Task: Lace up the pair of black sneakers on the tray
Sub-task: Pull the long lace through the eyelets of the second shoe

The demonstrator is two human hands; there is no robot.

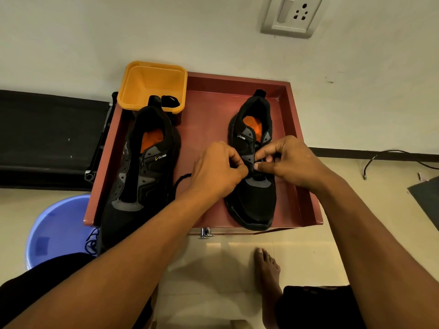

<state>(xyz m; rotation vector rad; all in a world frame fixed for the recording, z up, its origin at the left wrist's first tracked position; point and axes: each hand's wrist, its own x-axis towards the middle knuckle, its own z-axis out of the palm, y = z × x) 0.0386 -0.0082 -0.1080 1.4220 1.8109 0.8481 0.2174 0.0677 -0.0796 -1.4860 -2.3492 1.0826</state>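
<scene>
- While the fingers [262,166] of the left hand [218,169] and the right hand [289,162] meet over the lower eyelets of the right-side sneaker [254,203], both sets are curled and pinching a black lace [181,178]. The exact eyelet being threaded is hidden beneath them.
- Just left of the fingers, a slack loop of that lace trails onto the tray floor.
- Beyond the fingers, toward the heel, this sneaker's upper eyelets look bare, so I judge its lacing barely begun.
- Well left of the fingers, the left-side sneaker [142,176] lies on the same tray [306,198], its toe overhanging the near edge. No lace shows across its tongue, so it seems wholly left to do.
- Far left and beyond the fingers, a yellow tub [152,84] sits at the tray's corner, holding a dark bundle [169,100] that may be the second lace.
- Nearer than the fingers and far left, a thin black cord [92,241] hangs beside a blue bucket [57,224]. Whether it is a lace I cannot tell.
</scene>
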